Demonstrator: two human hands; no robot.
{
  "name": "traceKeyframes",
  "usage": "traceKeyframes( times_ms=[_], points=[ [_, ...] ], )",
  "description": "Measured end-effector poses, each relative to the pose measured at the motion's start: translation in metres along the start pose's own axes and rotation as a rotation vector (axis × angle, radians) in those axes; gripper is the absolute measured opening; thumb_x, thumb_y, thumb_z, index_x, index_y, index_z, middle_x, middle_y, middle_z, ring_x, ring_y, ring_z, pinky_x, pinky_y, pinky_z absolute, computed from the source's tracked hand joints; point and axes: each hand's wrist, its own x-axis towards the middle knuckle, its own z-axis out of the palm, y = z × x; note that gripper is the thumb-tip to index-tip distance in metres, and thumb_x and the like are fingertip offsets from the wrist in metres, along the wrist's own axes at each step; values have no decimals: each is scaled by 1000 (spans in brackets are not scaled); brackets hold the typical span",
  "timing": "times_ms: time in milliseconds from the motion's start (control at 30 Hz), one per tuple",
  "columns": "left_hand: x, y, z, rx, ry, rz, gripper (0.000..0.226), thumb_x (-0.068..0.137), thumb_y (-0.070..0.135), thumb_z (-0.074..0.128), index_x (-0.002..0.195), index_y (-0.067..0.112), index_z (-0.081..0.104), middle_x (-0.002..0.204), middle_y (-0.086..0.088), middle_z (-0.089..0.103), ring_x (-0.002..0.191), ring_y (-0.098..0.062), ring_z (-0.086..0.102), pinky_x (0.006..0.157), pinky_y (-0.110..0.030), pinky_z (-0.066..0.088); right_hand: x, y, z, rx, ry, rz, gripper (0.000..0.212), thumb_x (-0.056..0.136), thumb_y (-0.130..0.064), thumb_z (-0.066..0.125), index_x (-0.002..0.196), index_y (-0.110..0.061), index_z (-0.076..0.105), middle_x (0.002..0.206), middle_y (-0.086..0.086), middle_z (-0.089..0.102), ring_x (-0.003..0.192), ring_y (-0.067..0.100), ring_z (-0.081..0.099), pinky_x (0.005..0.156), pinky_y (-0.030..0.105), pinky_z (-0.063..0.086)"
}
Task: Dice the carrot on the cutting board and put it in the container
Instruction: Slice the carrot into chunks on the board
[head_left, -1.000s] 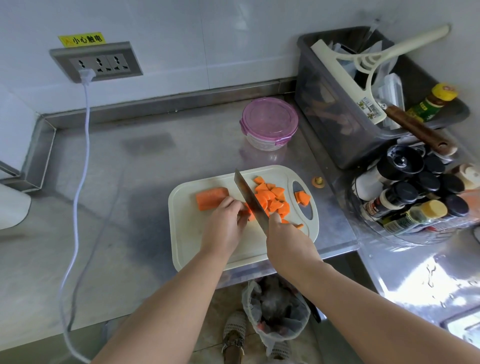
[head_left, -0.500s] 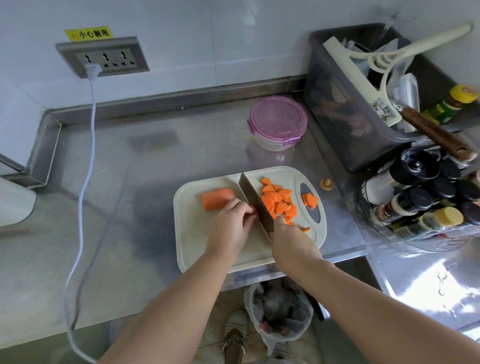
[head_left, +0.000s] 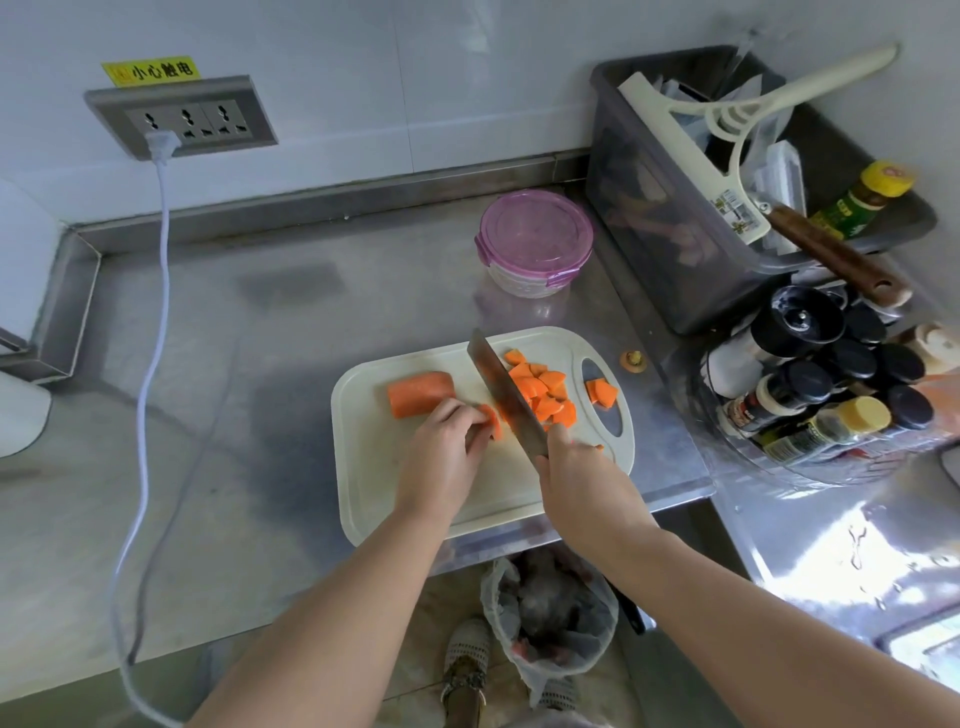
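near the front edge of the cutting board (head_left: 374, 483), the right hand (head_left: 576, 467) is wrapped round the handle of the knife (head_left: 504, 395), whose flat steel blade runs toward the far edge. just left of it the left hand (head_left: 441, 447), fingers curled, pins a thin carrot slice (head_left: 491, 418) beside the blade. the uncut stub (head_left: 418, 397), smooth and cylindrical, lies crosswise beyond those knuckles. angular dice (head_left: 540, 395) heap right of the blade. past the far edge sits the lidded pink container (head_left: 535, 239).

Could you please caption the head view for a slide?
Right hand holds a cleaver against a carrot piece steadied by the left hand on the cutting board.
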Motion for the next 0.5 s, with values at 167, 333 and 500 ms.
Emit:
traceKeyframes(
  times_ms=[167,333,500],
  points=[
    [1,-3,1,-19,-33,-12,9,81,4,70,80,13,71,93,4,63,82,-14,63,74,-30,50,0,-4,-1,44,-34,-22,23,102,-15,30,120,-8,43,94,8,47,89,30,60,66,33,41],
    [3,-1,0,-25,-34,-15,6,81,5,69,80,11,70,92,2,63,80,-18,64,74,-33,51,0,-7,-1,50,-37,-37,22,102,-17,29,118,-9,42,90,5,46,94,32,60,70,33,40],
    [3,0,0,-27,-29,-16,5,81,4,69,80,9,69,91,0,63,80,-20,64,72,-34,51,-2,-8,-1,52,-29,-62,23,102,-17,29,119,-9,43,89,4,46,93,31,61,69,33,40]
  ],
)
